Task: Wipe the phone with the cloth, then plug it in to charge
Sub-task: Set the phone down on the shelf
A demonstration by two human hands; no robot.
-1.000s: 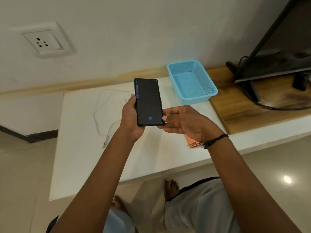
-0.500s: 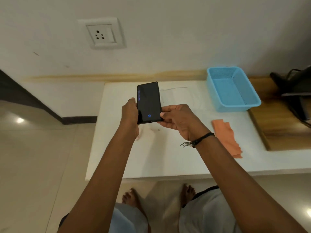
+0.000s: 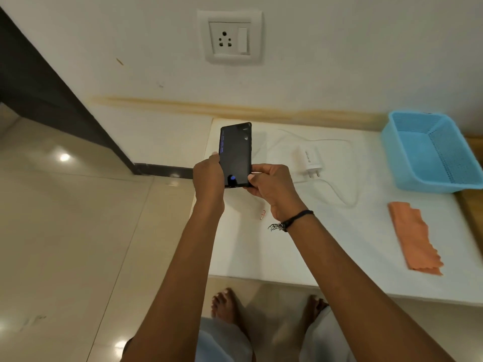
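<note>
A black phone (image 3: 235,152) stands upright in the air over the left end of the white table (image 3: 300,252), its screen lit with blue marks. My left hand (image 3: 209,178) grips its lower left edge. My right hand (image 3: 271,184) pinches its lower right corner. An orange cloth (image 3: 413,239) lies flat on the table at the right, apart from both hands. A white charger plug (image 3: 308,160) lies on the table right of the phone, its white cable (image 3: 342,189) looping toward a small connector (image 3: 262,214) under my right wrist.
A white wall socket with a switch (image 3: 230,37) sits on the wall above the phone. A blue plastic basket (image 3: 431,155) stands at the table's back right. Tiled floor (image 3: 78,231) lies to the left, and my bare feet show below the table's front edge.
The view has swung left and up, bringing the socket to the top centre and the charger into sight. Both hands still hold the phone, now further toward the table's left end.
</note>
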